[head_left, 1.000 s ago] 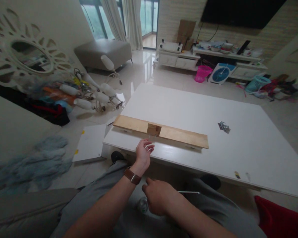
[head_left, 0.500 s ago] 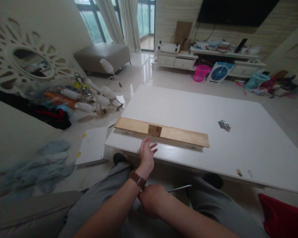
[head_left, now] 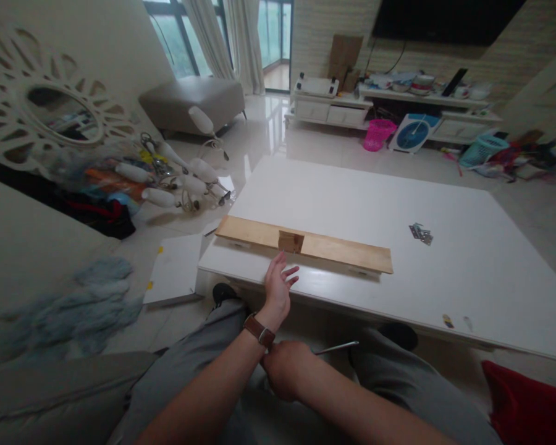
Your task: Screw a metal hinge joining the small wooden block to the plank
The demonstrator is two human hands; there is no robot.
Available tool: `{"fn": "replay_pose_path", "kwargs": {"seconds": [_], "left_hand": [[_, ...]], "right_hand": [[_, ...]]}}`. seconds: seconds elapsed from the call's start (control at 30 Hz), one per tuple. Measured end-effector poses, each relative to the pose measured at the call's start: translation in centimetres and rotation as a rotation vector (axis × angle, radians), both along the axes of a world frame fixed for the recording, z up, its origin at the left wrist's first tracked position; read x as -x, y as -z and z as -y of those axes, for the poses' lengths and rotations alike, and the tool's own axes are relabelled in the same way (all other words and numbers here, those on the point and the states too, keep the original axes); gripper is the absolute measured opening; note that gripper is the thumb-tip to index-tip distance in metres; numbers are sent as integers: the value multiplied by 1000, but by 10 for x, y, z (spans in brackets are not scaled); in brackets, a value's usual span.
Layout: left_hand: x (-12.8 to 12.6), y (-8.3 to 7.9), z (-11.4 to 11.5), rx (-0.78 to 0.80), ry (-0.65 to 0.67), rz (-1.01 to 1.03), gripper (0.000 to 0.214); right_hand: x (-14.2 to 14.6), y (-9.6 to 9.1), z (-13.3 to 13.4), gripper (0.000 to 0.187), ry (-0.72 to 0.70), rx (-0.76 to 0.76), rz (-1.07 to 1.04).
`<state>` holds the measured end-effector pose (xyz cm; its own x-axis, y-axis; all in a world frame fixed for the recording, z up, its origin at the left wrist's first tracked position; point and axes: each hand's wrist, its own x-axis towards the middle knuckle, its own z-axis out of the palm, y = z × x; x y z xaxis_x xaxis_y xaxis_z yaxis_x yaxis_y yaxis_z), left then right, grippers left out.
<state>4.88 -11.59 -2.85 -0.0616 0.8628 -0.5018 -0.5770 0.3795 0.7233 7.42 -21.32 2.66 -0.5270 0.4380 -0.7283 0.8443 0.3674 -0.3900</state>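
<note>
Fingers point(head_left: 291, 272) of the left hand point(head_left: 278, 290) are being held spread above the near edge of the tabletop point(head_left: 352, 198), just short of the small wooden block point(head_left: 291, 241) sitting on the long plank point(head_left: 343, 252). The right hand point(head_left: 285, 374) is being held curled over the lap beside a thin metal rod point(head_left: 338, 347); its grip cannot be told.

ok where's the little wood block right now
In the head view the little wood block sits midway along the wooden plank on the white table's near-left part, just beyond the left hand.
</note>
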Motion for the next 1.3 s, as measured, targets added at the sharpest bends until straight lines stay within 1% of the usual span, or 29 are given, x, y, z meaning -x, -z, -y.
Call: {"fn": "replay_pose_path", "kwargs": {"seconds": [0.13, 0.2, 0.33, 0.43, 0.57, 0.7, 1.0, 1.17, 1.3], "left_hand": [[0, 0, 0, 16, -7, 1, 39], [0, 0, -1, 30, -13, 7, 36], [-1, 1, -2, 74, -39, 60, 31], [-2, 2, -3, 102, -62, 92, 27], [-2, 4, -3, 96, -65, 114, 26], [-2, 4, -3, 114, -83, 127, 22], [-2, 2, -3, 119, -107, 132, 21], [-2, 1, -3, 125, -108, 131, 20], [-1, 0, -3, 86, -96, 85, 20]], "right_hand": [[1, -1, 0, 43, -21, 5, 9], [0, 2, 2, 43, -9, -25, -13], [-2, 9, 6, 36, 25, -104, -66], [-1, 7, 5, 39, 9, -76, -33], [0, 1, 2, 42, -28, -16, 11], [1, -1, 2, 40, -40, -47, 5], [1, 1, 2, 41, -24, -19, 13], [0, 3, 3, 41, -34, -37, -5], [0, 0, 2, 42, -36, -12, 1]]}}
